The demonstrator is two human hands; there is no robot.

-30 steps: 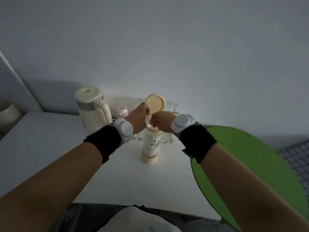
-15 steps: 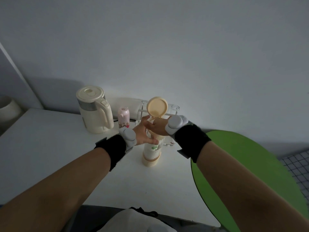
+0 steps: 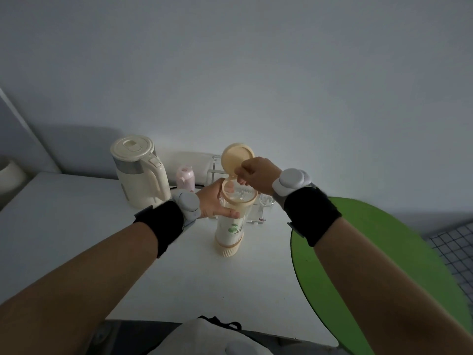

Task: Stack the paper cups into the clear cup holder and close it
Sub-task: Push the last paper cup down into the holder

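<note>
The clear cup holder (image 3: 228, 242) stands upright on the white table (image 3: 76, 213), with a beige base and a beige rim. Its round hinged lid (image 3: 236, 156) is tipped up and open behind the mouth. White paper cups (image 3: 231, 228) with a green print are stacked inside the tube. My left hand (image 3: 212, 201) is wrapped around the holder's upper part from the left. My right hand (image 3: 256, 174) hovers just above the mouth with its fingers curled, right beside the lid's lower edge. Whether it touches the lid is not clear.
A cream electric kettle (image 3: 139, 170) and a small pink bottle (image 3: 185, 179) stand at the back left. A clear rack with glasses (image 3: 265, 201) sits behind the holder. A green round table (image 3: 384, 252) adjoins on the right. White cloth (image 3: 204, 339) lies below the near edge.
My left hand dropped from the top and took hold of the holder's upper part. My right hand lifted off the mouth to beside the open lid.
</note>
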